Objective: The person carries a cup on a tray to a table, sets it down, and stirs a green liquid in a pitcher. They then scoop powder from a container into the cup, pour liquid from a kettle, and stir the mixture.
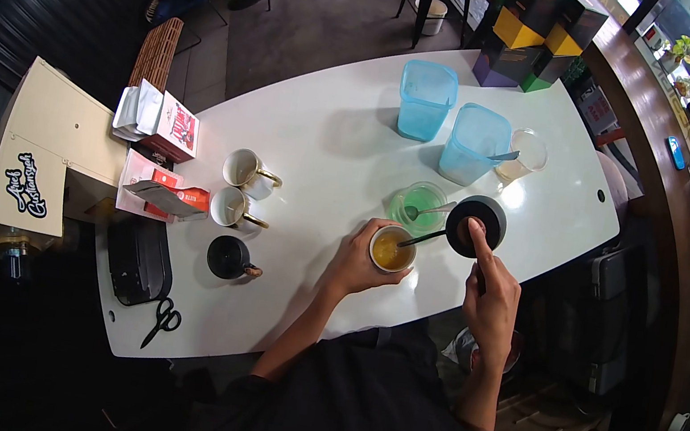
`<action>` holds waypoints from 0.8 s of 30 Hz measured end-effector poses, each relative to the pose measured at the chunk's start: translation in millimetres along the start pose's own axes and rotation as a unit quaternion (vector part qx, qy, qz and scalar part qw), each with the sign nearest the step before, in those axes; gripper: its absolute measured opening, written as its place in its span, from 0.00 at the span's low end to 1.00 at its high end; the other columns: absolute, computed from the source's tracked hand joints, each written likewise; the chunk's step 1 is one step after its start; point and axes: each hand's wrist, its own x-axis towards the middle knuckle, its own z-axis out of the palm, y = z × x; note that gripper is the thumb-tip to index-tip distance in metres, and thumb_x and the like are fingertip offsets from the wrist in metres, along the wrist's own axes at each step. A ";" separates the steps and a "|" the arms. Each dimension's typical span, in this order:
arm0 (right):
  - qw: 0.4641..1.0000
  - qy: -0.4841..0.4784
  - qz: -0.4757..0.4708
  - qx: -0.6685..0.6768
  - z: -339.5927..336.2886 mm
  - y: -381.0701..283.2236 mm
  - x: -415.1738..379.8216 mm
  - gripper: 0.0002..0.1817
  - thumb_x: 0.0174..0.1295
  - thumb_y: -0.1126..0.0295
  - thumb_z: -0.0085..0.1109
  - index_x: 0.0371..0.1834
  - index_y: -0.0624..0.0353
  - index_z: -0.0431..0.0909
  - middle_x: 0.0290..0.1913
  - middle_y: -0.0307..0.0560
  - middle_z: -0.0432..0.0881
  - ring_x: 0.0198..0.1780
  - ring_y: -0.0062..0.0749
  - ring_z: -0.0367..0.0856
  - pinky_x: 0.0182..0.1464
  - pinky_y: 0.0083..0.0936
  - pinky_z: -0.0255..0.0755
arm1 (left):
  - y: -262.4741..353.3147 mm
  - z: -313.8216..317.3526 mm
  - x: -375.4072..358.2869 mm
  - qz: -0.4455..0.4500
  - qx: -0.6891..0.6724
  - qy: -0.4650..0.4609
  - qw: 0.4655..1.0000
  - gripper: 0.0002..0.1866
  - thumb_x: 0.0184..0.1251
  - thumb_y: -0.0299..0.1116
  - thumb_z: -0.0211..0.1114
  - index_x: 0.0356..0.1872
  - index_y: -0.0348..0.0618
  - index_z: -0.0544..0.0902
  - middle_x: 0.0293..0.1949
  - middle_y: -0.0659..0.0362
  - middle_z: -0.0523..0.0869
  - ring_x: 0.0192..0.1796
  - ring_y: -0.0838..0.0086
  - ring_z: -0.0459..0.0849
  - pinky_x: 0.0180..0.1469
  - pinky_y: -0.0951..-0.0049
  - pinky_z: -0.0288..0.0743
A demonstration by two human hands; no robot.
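On the white table (328,150) I count two blue jugs (426,99), one clear glass (527,152), one green cup (417,204) with a spoon in it, one black disc (462,227), and three mugs at the left: two white ones (242,169) and one black (228,257); there is also one pair of scissors (163,319) near the front-left corner. The left hand (356,261) has its fingers wrapped around a small cup (392,249) of yellow liquid, which stands upright on the table near the front edge, just in front of the green cup; the right hand (493,295) has its fingers closed on a thin dark stick (422,239), with the forefinger stretched out over the black disc, perhaps touching it. The stick has its long axis from upper right to lower left; its lower end points into the yellow liquid and its upper end goes under the right hand. The middle of the table, between the mugs and the jugs, is bare and gives room; the right edge is close behind the disc, and the front edge is just below both hands.
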 end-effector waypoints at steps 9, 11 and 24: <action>1.000 0.001 -0.001 0.000 0.4 1.0 -1.1 0.48 0.53 0.89 0.57 0.77 0.32 0.68 0.26 0.50 0.74 0.26 0.46 0.75 0.34 0.43 0.72 | 1.5 -0.6 0.3 -0.001 -0.003 -0.003 1.000 0.35 0.44 0.34 0.86 0.55 0.43 0.78 0.47 0.56 0.87 0.50 0.70 0.87 0.56 0.67 0.80; 1.000 0.003 -0.004 0.001 0.2 0.7 -1.2 0.48 0.53 0.89 0.56 0.77 0.32 0.68 0.26 0.50 0.74 0.26 0.46 0.75 0.34 0.43 0.72 | 1.5 -0.5 0.3 -0.003 -0.003 -0.004 1.000 0.34 0.44 0.34 0.86 0.55 0.42 0.78 0.47 0.56 0.87 0.50 0.70 0.87 0.56 0.67 0.80; 1.000 0.002 0.004 0.000 0.7 1.1 -0.8 0.48 0.53 0.89 0.56 0.77 0.31 0.68 0.25 0.50 0.73 0.26 0.46 0.75 0.34 0.43 0.72 | 1.1 -0.4 0.7 -0.006 -0.004 -0.005 1.000 0.35 0.44 0.34 0.86 0.55 0.42 0.78 0.47 0.56 0.88 0.50 0.70 0.87 0.56 0.67 0.80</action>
